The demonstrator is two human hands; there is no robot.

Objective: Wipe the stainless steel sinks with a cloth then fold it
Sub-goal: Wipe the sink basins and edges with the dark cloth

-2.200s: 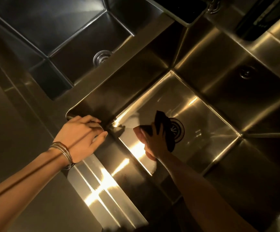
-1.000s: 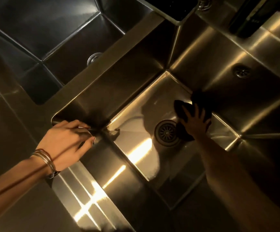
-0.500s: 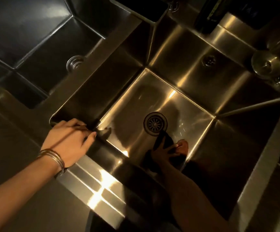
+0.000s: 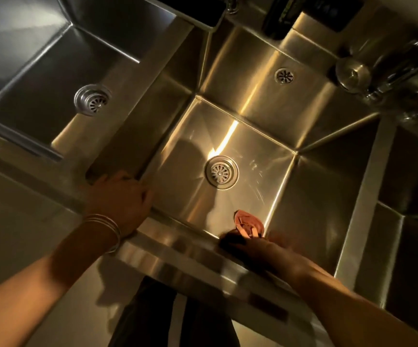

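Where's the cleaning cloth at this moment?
Head view, lower right of centre: the cloth is under the right hand, at the middle sink's near wall, just this side of its drain.

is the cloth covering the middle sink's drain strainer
No, the drain strainer lies bare; the dark cloth is by the near wall of the sink under the right hand.

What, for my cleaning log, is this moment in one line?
stage: wiping middle sink | left hand: rests on rim | right hand: with cloth at near edge, blurred | fold: not yet
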